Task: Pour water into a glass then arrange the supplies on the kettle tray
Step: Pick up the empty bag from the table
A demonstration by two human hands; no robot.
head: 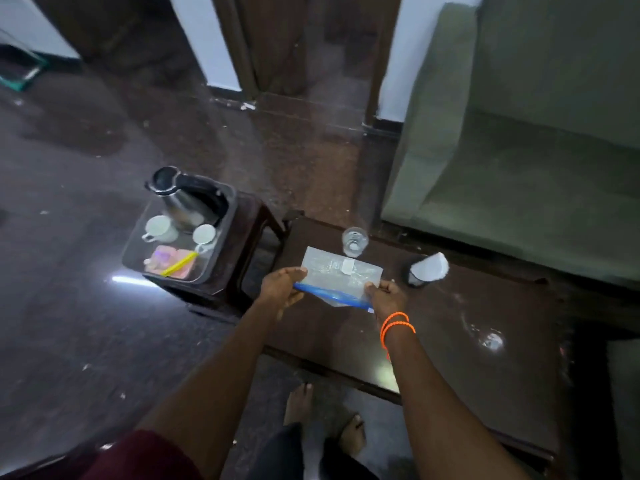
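Both hands hold a clear zip bag (341, 271) with a blue seal strip over the dark coffee table (467, 306). My left hand (282, 285) pinches the strip's left end and my right hand (386, 296) pinches its right end. A glass (354, 241) with water stands just beyond the bag. To the left, the dark kettle tray (227, 233) rests on a small stool (256, 244). It carries a steel kettle (180, 195), two white cups (161, 228) (204, 234) and pink sachets with a yellow stick (173, 263).
A dark cup holding a white paper (427, 268) lies on the table right of the bag. A green sofa (519, 150) runs behind the table. My bare feet (301, 403) stand on the glossy dark floor near the table's front edge.
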